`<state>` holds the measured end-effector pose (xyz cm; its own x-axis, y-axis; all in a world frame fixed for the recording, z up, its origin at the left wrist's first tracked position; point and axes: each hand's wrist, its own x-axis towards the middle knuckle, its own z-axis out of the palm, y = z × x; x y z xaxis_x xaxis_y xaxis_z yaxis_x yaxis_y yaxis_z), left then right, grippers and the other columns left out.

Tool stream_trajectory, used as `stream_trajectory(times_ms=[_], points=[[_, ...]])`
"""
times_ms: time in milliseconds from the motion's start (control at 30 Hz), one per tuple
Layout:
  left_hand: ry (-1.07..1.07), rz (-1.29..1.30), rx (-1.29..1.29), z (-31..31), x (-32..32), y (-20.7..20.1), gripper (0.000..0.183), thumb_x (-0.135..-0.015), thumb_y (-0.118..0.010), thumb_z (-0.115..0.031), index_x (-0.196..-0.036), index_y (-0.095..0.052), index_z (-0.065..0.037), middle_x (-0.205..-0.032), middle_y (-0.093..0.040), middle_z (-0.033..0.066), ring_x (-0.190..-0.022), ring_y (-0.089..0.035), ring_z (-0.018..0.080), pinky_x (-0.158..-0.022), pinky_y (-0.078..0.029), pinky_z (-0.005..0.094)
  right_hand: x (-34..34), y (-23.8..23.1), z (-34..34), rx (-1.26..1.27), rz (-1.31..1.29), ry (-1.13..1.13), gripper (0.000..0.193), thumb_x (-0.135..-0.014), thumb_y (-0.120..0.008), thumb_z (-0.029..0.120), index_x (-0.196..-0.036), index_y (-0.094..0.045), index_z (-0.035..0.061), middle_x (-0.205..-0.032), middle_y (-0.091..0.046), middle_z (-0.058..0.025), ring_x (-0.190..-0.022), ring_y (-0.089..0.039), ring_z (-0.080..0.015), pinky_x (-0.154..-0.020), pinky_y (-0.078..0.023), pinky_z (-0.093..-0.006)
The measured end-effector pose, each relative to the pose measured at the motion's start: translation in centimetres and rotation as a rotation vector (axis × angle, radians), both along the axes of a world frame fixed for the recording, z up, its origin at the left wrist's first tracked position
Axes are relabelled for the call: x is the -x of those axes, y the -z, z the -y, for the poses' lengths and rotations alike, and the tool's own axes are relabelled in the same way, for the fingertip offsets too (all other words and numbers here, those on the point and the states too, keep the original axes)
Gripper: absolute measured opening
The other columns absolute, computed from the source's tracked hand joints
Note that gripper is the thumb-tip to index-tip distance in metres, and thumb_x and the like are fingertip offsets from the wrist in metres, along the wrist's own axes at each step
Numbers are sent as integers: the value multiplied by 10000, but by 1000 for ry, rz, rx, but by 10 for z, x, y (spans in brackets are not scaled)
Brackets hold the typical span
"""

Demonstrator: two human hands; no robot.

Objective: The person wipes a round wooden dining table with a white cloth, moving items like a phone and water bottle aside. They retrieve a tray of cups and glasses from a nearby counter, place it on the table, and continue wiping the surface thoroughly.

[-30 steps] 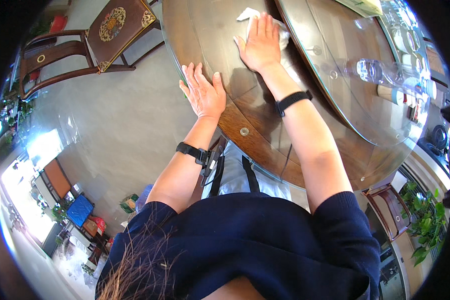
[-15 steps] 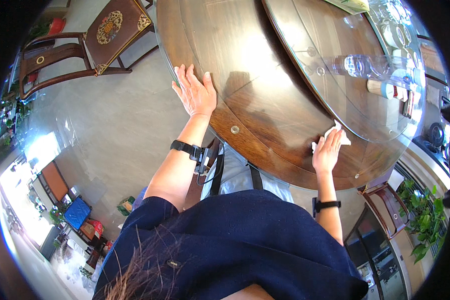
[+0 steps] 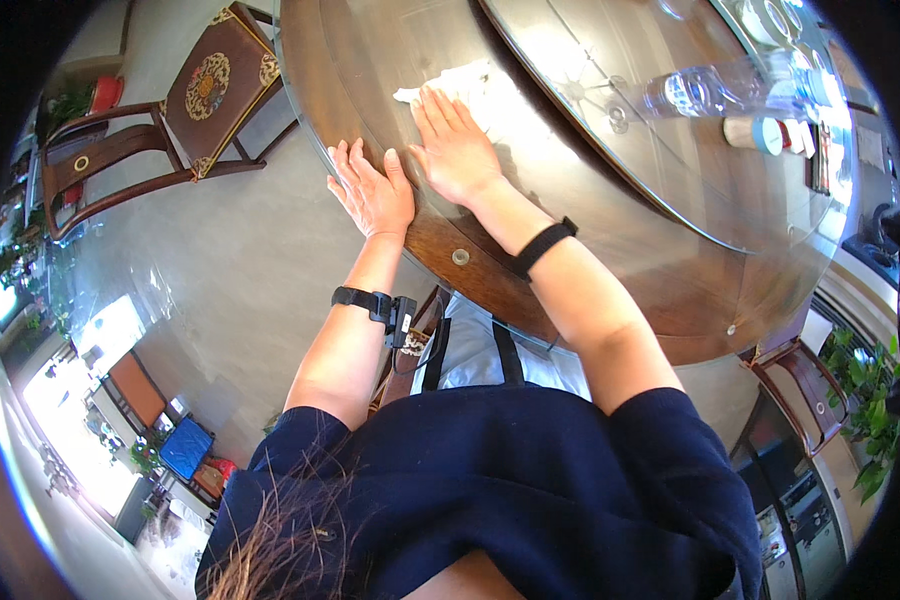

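Observation:
My right hand [image 3: 460,150] holds a crumpled white tissue [image 3: 477,82] against the glass-covered round wooden table [image 3: 650,290]. Its fingers are stretched over the tissue, which shows past the fingertips and partly merges with a bright glare. Close by on the left, my left hand [image 3: 374,197] rests on the table's edge, fingers spread, with nothing in it. A black strap circles each forearm, and the left one carries a small device.
A raised glass turntable [image 3: 610,150] bears a clear plastic bottle [image 3: 735,88] and a pale jar with a blue lid [image 3: 753,135]. A dark wooden chair [image 3: 170,130] stands left of the table, another chair [image 3: 800,390] at lower right beside a green plant [image 3: 865,400].
My right hand has swept the tissue from the table's right part across to the far left, beside my left hand. The left hand stays at the edge, nearly unmoved.

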<state>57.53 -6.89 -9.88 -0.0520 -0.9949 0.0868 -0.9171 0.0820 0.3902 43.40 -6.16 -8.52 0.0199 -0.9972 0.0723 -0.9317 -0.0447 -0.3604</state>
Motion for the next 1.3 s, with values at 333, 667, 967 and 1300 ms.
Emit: stream_trajectory(times_ms=[333,667,967,1300], points=[[4,44,44,1,0,2,549,-1006,-423,-437,-1374,-428,-29,-1501,-328,175,-1446,-251,333,-1166,-164,548,184,-11,-257,-282,-211,640,578,-879,-531,65,-1440,-400,15,-1422,-464,-211,-1361,-393,-375,-1165,-294,-453],[-1,-10,20,0,2,3,565,-998,-447,-421,-1392,-398,-18,-1521,-305,186,-1478,-185,331,-1182,-124,567,61,17,-251,29,165,595,510,-896,-431,-49,-1400,-471,13,-1401,-498,-240,-1324,-456,-382,-1160,-291,-471],[15,-22,-37,5,-6,4,604,-984,-474,-433,-1417,-380,-21,-1530,-301,178,-1483,-180,312,-1188,-107,555,18,-27,-151,-63,472,94,600,-807,-515,-53,-1401,-449,-9,-1469,-416,-248,-1407,-351,-371,-1188,-259,-449],[142,-114,21,-75,15,-32,484,-986,-504,-326,-1351,-449,-14,-1498,-319,228,-1448,-228,375,-1171,-134,566,256,-100,-266,304,218,541,231,-917,-611,127,-1134,-641,54,-1302,-584,-185,-1236,-532,-354,-1060,-411,-438]])
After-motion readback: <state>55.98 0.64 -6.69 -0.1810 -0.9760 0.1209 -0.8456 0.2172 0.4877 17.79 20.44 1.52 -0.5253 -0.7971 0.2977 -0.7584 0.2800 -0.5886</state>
